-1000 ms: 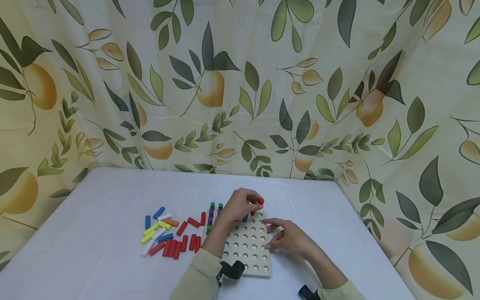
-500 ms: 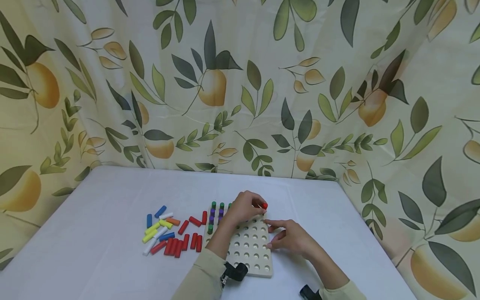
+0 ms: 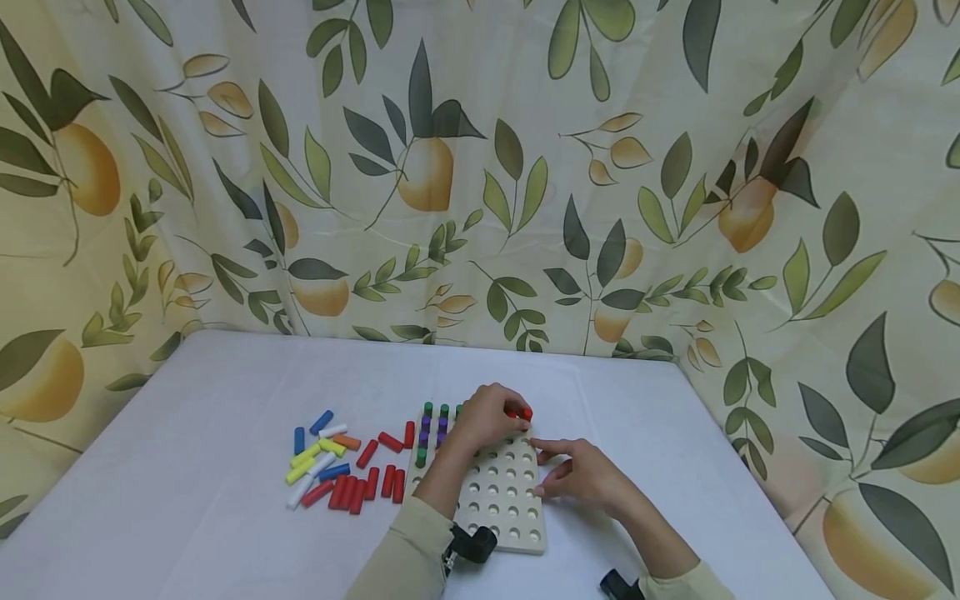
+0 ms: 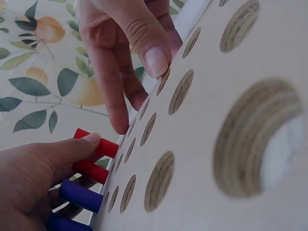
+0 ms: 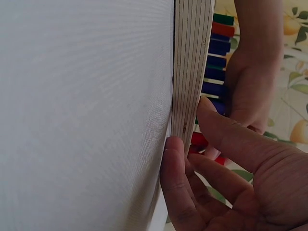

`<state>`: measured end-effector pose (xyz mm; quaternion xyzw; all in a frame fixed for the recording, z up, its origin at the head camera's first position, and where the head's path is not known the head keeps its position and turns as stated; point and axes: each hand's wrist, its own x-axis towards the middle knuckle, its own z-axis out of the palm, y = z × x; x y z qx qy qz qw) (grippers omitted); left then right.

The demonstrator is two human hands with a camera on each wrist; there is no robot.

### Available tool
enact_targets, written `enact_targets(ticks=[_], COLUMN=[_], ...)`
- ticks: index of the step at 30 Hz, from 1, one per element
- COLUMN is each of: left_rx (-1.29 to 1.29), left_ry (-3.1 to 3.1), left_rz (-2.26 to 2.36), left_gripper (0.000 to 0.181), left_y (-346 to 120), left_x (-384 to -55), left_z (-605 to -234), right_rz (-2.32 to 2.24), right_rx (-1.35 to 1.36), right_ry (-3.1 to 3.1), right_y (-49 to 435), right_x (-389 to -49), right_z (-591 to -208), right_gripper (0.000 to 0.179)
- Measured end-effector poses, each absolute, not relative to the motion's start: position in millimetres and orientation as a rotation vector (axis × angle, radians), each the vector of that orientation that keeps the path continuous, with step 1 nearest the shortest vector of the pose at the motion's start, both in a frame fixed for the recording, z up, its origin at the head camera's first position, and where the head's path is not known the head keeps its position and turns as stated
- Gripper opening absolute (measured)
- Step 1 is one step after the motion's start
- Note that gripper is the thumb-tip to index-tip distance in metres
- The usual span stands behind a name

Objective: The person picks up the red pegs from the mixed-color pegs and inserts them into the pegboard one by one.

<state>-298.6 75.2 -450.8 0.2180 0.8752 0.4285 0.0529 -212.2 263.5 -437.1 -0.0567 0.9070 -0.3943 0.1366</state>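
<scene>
My left hand point(image 3: 491, 417) reaches over the far end of the wooden pegboard point(image 3: 521, 549). Its thumb and fingers pinch a red peg point(image 4: 110, 148), which stands in the far right corner of the board. A second red peg point(image 4: 90, 171) and blue-purple pegs point(image 4: 81, 195) stand beside it in the same row, partly behind the fingers. My right hand point(image 3: 581, 477) holds the board's right edge, the thumb point(image 5: 207, 107) at the top edge and a fingertip point(image 5: 174, 147) against the layered side. More pegs, green point(image 3: 428, 408) and purple point(image 3: 425, 427), stand at the board's far left.
Loose red pegs point(image 3: 357, 497) lie left of the board. Farther left lie blue point(image 3: 299, 438), yellow point(image 3: 302, 456), white point(image 3: 298, 492) and orange point(image 3: 347, 442) ones. A patterned curtain point(image 3: 480, 183) hangs behind the white table point(image 3: 225, 433).
My left hand has moved slightly right and toward me with the red peg, lowering it at the board's far right corner. The right hand stays at the board's edge.
</scene>
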Motion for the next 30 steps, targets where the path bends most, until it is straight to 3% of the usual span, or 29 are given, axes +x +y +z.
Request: enact_targets(ticks=[30], left_rx=[0.646], left_ry=[2.691], left_rz=[1.256], left_gripper=[0.012], left_y=[74.8], left_x=[-300.1], left_z=[-453.5], right_rz=[-1.18], right_rx=[-0.179], right_ry=[2.6], right_y=[265.6], right_x=[-213.0], right_z=[-439.8], right_gripper=[0.074])
